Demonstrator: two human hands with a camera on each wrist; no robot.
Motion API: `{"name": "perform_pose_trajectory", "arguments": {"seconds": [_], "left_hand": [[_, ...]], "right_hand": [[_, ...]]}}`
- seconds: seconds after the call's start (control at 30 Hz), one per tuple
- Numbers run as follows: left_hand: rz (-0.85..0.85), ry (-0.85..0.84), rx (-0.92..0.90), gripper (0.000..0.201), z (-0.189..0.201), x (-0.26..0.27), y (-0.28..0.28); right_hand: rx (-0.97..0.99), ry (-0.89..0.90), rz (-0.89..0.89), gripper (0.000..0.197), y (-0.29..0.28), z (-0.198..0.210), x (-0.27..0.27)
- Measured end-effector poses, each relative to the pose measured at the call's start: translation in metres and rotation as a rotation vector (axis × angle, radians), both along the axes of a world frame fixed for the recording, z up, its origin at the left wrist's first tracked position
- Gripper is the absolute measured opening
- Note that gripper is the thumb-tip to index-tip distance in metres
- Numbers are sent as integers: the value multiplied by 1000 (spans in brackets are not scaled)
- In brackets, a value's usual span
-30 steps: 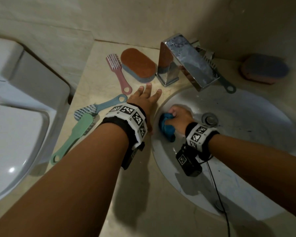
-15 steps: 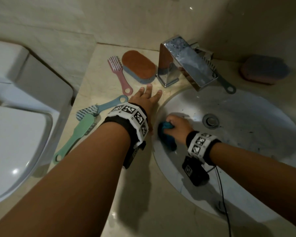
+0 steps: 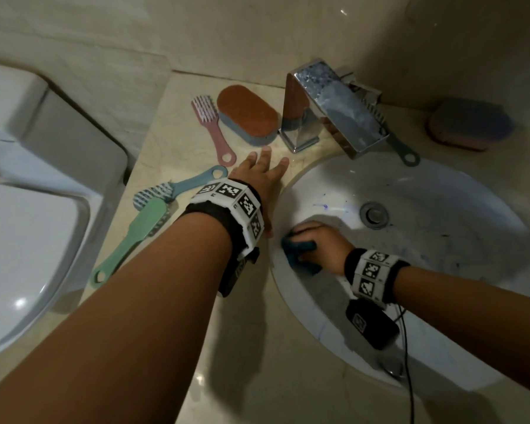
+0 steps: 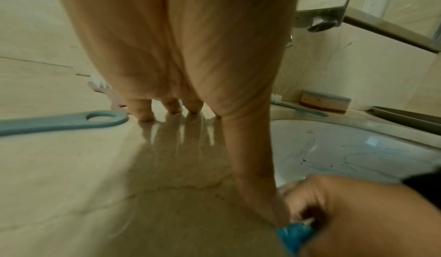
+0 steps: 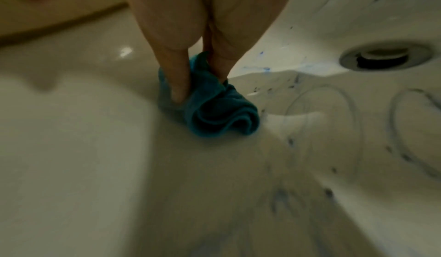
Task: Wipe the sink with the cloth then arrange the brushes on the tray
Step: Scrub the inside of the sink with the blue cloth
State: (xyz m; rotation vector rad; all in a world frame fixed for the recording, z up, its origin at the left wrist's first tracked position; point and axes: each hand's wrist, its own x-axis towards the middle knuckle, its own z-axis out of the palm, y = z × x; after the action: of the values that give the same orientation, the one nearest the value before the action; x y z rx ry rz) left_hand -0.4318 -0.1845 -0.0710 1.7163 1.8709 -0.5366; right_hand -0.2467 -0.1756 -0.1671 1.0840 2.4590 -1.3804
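1. Head view: since a second earlier the right hand had slid with the cloth from beside the drain toward the near-left wall of the sink. Fingers curled over the bunched teal cloth, pressing it to the basin. Left hand lay flat, fingers spread, on the counter at the rim, holding nothing.
2. Head view, progress: wiping under way; dark and blue marks remained right of the drain. Pink brush, blue brush, green brush and grey brush lay loose, none arranged.
3. Left wrist view: grey tray sat at the far right, past the sink, nothing seen on it. The tap overhung the basin and likely blocks reach to the back wall.
4. Right wrist view: thumb and fingers pinched the rolled cloth; scribbled rings marked the basin, unwiped.
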Motion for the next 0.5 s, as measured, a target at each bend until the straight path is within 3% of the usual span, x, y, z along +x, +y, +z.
{"name": "perform_pose_trajectory", "arguments": {"seconds": [0.13, 0.23, 0.3, 0.33, 0.43, 0.5], "left_hand": [[0, -12, 5, 133, -1, -2, -1], [-3, -12, 4, 134, -1, -2, -1], [-3, -11, 6, 133, -1, -1, -1], [-3, -12, 6, 133, -1, -1, -1], [3, -19, 7, 133, -3, -2, 0], [6, -24, 12, 133, -3, -3, 0]], "right_hand": [[136, -90, -238, 33, 21, -6, -9], [44, -87, -49, 18, 5, -4, -6], [4, -144, 107, 16, -7, -1, -1], [-18, -160, 97, 19, -8, -1, 1], [-22, -68, -151, 26, 4, -4, -4], [47, -57, -215, 34, 15, -2, -8]]}}
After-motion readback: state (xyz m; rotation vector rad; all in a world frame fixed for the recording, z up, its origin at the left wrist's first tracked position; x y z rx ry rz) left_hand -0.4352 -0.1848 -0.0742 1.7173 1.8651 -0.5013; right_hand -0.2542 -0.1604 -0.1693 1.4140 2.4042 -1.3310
